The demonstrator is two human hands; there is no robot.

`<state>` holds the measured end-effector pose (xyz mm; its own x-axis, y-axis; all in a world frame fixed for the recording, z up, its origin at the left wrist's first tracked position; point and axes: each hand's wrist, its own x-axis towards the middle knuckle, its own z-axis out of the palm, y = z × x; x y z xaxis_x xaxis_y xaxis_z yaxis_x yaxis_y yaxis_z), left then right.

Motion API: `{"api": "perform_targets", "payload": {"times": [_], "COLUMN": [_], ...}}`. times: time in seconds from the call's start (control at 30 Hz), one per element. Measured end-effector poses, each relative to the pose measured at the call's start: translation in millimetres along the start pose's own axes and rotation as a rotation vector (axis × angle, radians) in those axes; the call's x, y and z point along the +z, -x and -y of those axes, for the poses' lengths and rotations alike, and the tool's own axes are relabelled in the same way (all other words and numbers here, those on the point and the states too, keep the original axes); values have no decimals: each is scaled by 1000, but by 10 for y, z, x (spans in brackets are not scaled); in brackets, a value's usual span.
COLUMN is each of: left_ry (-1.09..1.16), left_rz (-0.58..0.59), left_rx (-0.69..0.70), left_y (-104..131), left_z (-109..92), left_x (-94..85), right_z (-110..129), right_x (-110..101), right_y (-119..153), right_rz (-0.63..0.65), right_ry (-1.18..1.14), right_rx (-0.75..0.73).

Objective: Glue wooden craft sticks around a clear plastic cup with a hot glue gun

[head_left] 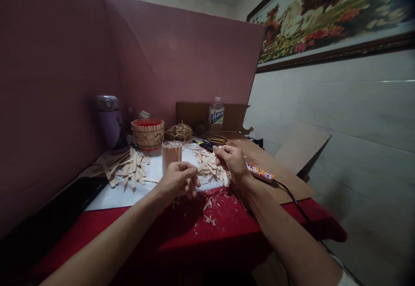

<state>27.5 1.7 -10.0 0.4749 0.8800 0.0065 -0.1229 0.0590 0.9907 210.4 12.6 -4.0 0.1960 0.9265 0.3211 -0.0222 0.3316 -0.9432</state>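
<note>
A pale wooden craft stick [206,162] stretches between my two hands, above the front of the white sheet. My left hand [180,178] pinches its lower end between thumb and fingertips. The upper end is gripped by my right hand [232,160], fingers closed. Just behind my left hand stands a small round cup built of craft sticks [171,153]. Short cut stick pieces [212,173] lie heaped under the held stick, partly hidden by my right hand. To the left, a loose pile of whole craft sticks [131,167] is spread out.
A basket faced with sticks [148,135], a purple flask [111,124], a coil of twine [179,132], scissors [216,139] and a plastic bottle [216,115] stand or lie behind. A flower-patterned tool [260,173] with a black cord rests on cardboard [288,185]. Shavings litter the red cloth [181,230].
</note>
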Motion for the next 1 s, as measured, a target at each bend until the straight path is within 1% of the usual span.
{"api": "perform_targets", "payload": {"times": [0.17, 0.43, 0.53, 0.67, 0.73, 0.8, 0.83, 0.93, 1.0], "left_ry": [-31, -86, -96, -143, -211, -330, -393, -551, -621], "left_rz": [46, 47, 26, 15, -3, -78, -129, -298, -442], "left_rx": [-27, -47, -50, -40, -21, 61, 135, 446, 656], "left_y": [11, 2, -5, -14, -18, -18, -15, 17, 50], "left_z": [11, 26, 37, 59, 74, 91, 96, 88, 48], "left_x": [6, -3, -12, 1, 13, 16, 14, -5, -20], "right_z": [9, -17, -39, -67, -82, -103, -116, -163, -196], "right_x": [-1, -13, -9, 6, 4, -7, -14, -29, -29], "right_y": [-7, -35, -37, -20, -23, -49, -71, -151, -193], "right_rz": [-32, -80, -57, 32, 32, -10, -38, -128, -168], "right_ry": [-17, 0, 28, 114, 171, 242, 287, 442, 543], "right_rx": [3, 27, 50, 116, 128, 115, 98, 15, -37]}}
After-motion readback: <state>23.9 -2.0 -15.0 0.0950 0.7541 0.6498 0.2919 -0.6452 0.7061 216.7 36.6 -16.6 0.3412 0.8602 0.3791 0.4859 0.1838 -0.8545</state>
